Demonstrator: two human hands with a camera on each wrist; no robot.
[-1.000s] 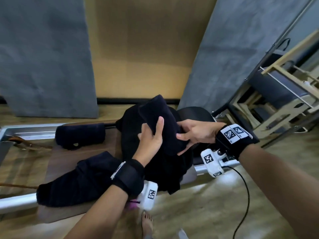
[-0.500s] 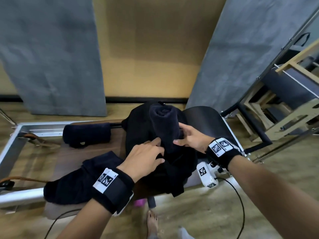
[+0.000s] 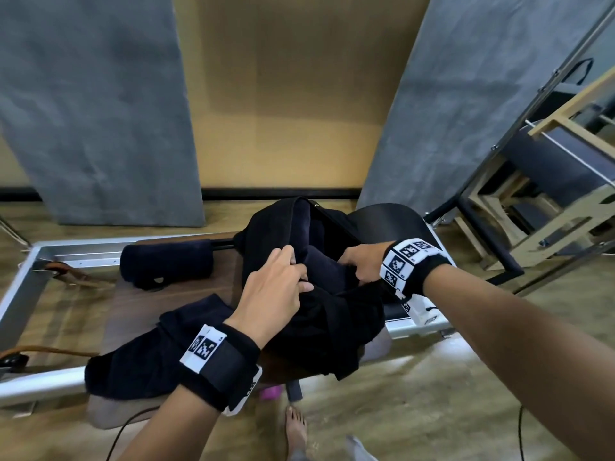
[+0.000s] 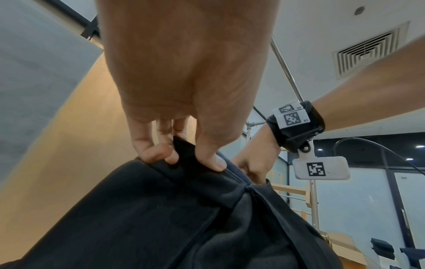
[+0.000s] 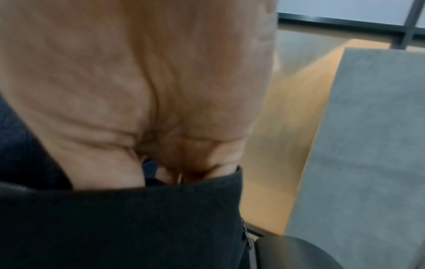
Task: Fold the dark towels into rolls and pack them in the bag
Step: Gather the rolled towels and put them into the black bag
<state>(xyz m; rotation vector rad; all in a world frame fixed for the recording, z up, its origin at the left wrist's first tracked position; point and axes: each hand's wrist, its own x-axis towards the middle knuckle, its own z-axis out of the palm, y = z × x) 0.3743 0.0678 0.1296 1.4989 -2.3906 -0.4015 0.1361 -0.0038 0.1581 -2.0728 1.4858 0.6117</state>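
- My left hand [image 3: 276, 294] pinches the near-left rim of the black bag [image 3: 332, 327], thumb and fingers [image 4: 158, 152] clamped on the fabric edge.
- My right hand [image 3: 362, 266] is dipped into the bag's mouth on the right side; its fingers disappear behind the fabric, so I cannot tell whether they grip anything.
- A rolled dark towel [image 3: 321, 271] sits in the bag's opening between my hands.
- Another rolled towel [image 3: 166, 262] lies to the left on the wooden board [image 3: 126, 304], apart from the bag.
- An unrolled towel [image 3: 139, 357] lies under my left wrist, partly hidden.
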